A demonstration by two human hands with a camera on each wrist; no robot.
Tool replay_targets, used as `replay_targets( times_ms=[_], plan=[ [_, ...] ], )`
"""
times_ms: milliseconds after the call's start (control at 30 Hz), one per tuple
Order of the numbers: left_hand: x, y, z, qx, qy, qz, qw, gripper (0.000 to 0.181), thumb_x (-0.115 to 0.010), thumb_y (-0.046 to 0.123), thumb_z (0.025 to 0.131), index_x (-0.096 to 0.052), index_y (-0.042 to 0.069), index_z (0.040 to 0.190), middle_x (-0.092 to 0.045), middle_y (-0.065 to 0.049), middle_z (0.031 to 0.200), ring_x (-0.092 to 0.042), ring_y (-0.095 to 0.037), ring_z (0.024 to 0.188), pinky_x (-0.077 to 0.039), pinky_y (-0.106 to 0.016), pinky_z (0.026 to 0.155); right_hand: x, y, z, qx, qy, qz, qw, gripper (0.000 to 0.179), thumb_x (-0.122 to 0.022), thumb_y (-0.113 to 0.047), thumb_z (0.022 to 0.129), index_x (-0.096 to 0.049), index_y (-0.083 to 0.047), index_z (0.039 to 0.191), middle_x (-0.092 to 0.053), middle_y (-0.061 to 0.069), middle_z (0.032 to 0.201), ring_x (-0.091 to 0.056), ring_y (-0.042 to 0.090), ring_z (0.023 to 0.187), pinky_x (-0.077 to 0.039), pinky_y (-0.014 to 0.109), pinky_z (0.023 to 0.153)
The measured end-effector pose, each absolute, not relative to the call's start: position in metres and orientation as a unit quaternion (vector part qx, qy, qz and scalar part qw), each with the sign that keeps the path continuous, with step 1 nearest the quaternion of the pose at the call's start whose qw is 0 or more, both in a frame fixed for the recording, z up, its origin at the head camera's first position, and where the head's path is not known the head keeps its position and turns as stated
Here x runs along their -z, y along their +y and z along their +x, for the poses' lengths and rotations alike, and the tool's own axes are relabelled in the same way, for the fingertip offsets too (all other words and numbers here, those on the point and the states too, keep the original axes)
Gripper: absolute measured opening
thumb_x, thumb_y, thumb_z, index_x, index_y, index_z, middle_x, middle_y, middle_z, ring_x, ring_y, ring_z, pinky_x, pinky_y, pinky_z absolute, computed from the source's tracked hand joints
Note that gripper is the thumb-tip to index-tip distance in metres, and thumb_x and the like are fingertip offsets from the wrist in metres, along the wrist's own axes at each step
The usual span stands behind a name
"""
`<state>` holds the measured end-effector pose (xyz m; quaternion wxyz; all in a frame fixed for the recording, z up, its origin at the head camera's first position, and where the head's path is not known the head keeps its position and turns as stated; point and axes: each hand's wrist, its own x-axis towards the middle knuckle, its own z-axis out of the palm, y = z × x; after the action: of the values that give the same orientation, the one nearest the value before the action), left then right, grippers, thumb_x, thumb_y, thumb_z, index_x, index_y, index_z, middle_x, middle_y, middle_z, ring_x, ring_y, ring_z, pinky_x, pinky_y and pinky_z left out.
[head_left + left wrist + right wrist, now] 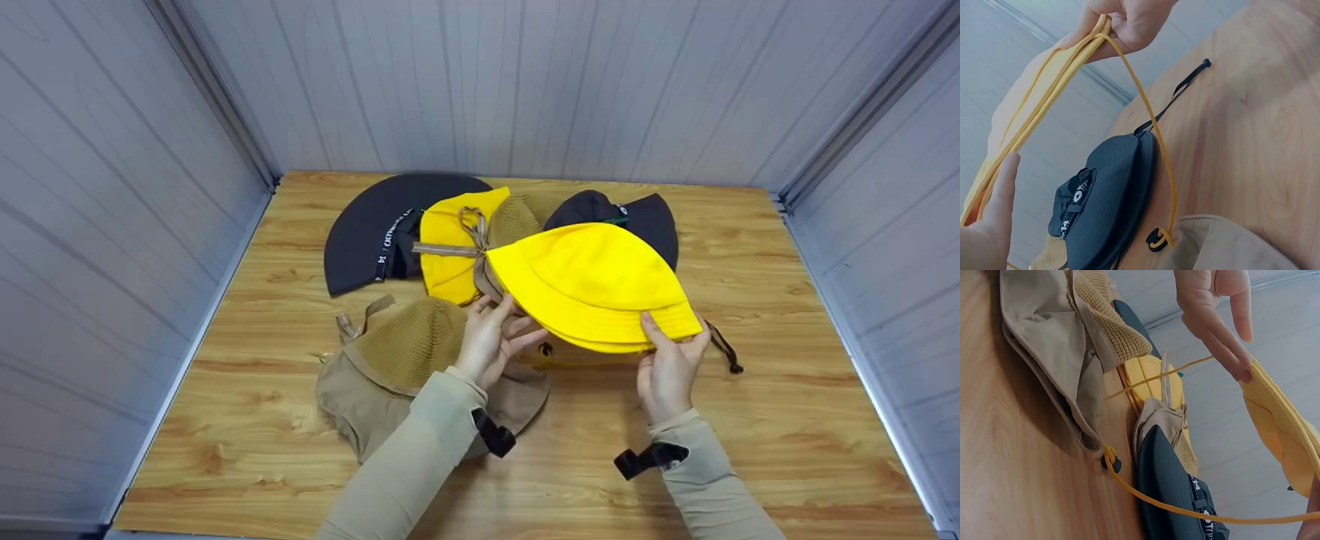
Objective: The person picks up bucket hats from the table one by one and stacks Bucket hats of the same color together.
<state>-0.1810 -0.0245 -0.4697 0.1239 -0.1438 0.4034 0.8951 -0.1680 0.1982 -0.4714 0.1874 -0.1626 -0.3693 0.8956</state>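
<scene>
Both hands are at a bright yellow bucket hat [600,277], raised above the table with its crown away from me. My right hand [671,371] pinches the right end of the brim, thumb on the near face. The left hand [491,341] has its fingers fairly straight, fingertips touching the brim's left edge; its straight thumb [1005,188] lies along the brim in the left wrist view. A yellow cord [1151,118] hangs from this hat down to a black toggle [1155,242]. Below my left hand lies a tan hat [360,405] with a knitted crown.
Behind the raised hat, several more hats overlap: a dark wide-brimmed one [367,217] at left, a second yellow one [450,277], another knitted crown [525,214], and a dark hat [660,217] at right. Panelled walls [487,90] enclose the wooden table [787,420] at back and sides.
</scene>
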Motion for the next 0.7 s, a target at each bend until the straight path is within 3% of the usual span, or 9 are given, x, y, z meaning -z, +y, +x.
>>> replay_targets(
  times_ms=[200,367,533,700],
  plan=[
    [0.468,-0.029,-0.186,-0.869,0.459,-0.142,0.119,0.063,-0.044,0.028,0.107,-0.014,0.007,0.157,-0.040,-0.018,0.146,-0.059,-0.031,0.114,-0.058,-0.045,0.090,0.470,0.205,-0.167,-0.895,-0.372,-0.165,0.180,0.062,-0.060,0.015,0.088,-0.029,-0.015,0.132,-0.046,0.007,0.131,-0.054,0.020,0.117,-0.055,0.024,0.091],
    [0.463,-0.032,-0.189,-0.850,0.491,-0.146,0.123,0.057,-0.047,0.035,0.105,-0.028,0.008,0.152,-0.051,-0.016,0.130,-0.066,-0.025,0.096,-0.061,-0.041,0.079,0.467,0.216,-0.165,-0.895,-0.379,-0.171,0.160,0.061,-0.060,0.015,0.089,-0.030,-0.017,0.131,-0.045,0.007,0.132,-0.054,0.019,0.118,-0.054,0.024,0.092],
    [0.457,-0.030,-0.187,-0.828,0.535,-0.109,0.130,0.042,-0.048,0.036,0.105,-0.049,0.004,0.131,-0.060,-0.010,0.108,-0.068,-0.020,0.080,-0.062,-0.041,0.073,0.459,0.233,-0.162,-0.899,-0.380,-0.166,0.141,0.062,-0.060,0.016,0.088,-0.030,-0.018,0.131,-0.046,0.009,0.130,-0.060,0.019,0.109,-0.057,0.026,0.085],
    [0.453,-0.024,-0.182,-0.793,0.591,-0.048,0.142,0.033,-0.048,0.029,0.105,-0.051,0.002,0.124,-0.064,-0.010,0.103,-0.072,-0.023,0.083,-0.061,-0.044,0.077,0.454,0.256,-0.159,-0.897,-0.385,-0.162,0.143,0.059,-0.061,0.017,0.087,-0.034,-0.017,0.126,-0.048,0.009,0.125,-0.063,0.020,0.101,-0.059,0.029,0.079]
  ],
)
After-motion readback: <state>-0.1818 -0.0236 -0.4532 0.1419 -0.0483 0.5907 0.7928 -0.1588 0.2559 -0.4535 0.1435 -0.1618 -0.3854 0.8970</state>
